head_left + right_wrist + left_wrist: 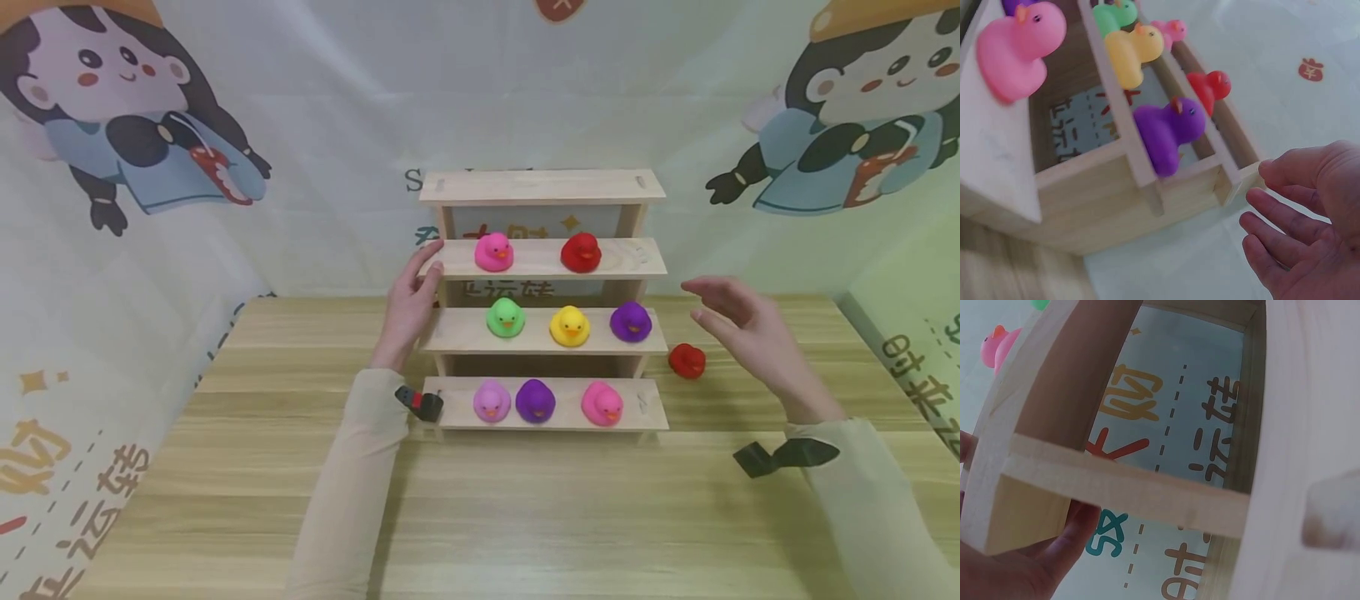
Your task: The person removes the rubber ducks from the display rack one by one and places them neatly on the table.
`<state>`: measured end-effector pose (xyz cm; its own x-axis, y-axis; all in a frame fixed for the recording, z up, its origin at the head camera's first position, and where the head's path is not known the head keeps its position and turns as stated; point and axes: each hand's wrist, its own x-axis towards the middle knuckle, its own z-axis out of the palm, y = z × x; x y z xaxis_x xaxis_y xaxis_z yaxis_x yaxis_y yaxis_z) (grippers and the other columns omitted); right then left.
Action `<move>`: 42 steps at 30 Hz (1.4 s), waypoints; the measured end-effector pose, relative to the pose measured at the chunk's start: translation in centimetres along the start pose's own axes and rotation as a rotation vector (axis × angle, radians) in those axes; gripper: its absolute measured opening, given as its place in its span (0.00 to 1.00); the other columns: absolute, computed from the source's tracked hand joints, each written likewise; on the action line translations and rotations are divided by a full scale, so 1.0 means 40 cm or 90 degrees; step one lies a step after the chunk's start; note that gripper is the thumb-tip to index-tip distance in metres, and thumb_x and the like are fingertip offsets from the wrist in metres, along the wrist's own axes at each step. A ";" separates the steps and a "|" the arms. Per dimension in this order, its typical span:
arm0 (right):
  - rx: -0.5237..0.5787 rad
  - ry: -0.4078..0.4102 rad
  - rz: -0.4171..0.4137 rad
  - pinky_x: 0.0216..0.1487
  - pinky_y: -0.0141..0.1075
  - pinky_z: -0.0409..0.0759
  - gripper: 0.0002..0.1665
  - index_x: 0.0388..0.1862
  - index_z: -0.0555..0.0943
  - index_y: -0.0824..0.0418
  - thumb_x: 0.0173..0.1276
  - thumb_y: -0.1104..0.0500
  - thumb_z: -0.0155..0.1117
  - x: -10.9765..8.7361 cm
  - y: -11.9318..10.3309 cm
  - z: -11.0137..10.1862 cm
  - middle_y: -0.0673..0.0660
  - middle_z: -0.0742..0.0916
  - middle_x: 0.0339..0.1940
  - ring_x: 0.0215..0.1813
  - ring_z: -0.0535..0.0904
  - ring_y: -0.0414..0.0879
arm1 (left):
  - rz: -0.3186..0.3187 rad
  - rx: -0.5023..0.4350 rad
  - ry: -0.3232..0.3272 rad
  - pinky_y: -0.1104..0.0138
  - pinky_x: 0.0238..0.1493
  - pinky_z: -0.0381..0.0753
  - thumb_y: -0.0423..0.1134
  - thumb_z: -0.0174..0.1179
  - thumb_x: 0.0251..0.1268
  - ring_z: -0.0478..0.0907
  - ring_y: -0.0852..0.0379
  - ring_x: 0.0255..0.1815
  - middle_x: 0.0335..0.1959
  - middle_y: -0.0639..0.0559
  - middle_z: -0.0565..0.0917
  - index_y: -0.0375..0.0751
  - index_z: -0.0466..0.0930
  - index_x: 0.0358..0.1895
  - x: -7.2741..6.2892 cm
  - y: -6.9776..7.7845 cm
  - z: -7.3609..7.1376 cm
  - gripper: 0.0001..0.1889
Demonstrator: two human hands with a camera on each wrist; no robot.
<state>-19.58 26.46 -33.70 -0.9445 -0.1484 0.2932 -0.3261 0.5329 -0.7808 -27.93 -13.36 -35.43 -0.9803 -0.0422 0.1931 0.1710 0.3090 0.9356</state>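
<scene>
A stepped wooden display shelf with four tiers stands on the table. My left hand grips the left end of its second tier from the top; in the left wrist view, fingers curl around the wood. To the right of the shelf, my right hand is held in the air with loosely bent fingers and nothing in them. Below that hand, a red rubber duck lies on the table beside the shelf. The gripped tier carries a pink duck and another red duck.
On the third tier sit a green duck, a yellow duck and a purple duck. The lowest tier bears a lilac duck, a purple duck and a pink duck. A printed cloth hangs behind.
</scene>
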 end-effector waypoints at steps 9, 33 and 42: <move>0.034 0.008 0.008 0.60 0.27 0.71 0.24 0.65 0.72 0.61 0.72 0.57 0.59 0.038 -0.065 0.019 0.59 0.77 0.64 0.66 0.69 0.54 | 0.002 0.009 0.005 0.65 0.43 0.71 0.47 0.46 0.77 0.72 0.52 0.45 0.71 0.51 0.66 0.56 0.67 0.70 -0.001 0.004 0.003 0.22; 0.126 -0.027 -0.019 0.65 0.43 0.70 0.21 0.64 0.73 0.63 0.74 0.61 0.55 0.151 -0.118 0.113 0.61 0.78 0.62 0.65 0.72 0.52 | -0.015 -0.004 -0.002 0.58 0.56 0.75 0.48 0.46 0.77 0.73 0.50 0.52 0.71 0.52 0.64 0.58 0.67 0.70 0.001 0.002 -0.006 0.22; 0.146 -0.051 -0.016 0.66 0.44 0.69 0.23 0.65 0.72 0.65 0.73 0.60 0.56 0.193 -0.119 0.119 0.61 0.78 0.62 0.65 0.71 0.53 | -0.009 -0.011 -0.012 0.55 0.58 0.75 0.47 0.46 0.77 0.74 0.48 0.55 0.72 0.51 0.63 0.55 0.66 0.71 0.004 0.002 -0.002 0.22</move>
<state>-25.51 18.83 -30.36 -0.9329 -0.2304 0.2768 -0.3420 0.3263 -0.8812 -28.05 -13.43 -35.28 -0.9843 -0.0283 0.1742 0.1585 0.2913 0.9434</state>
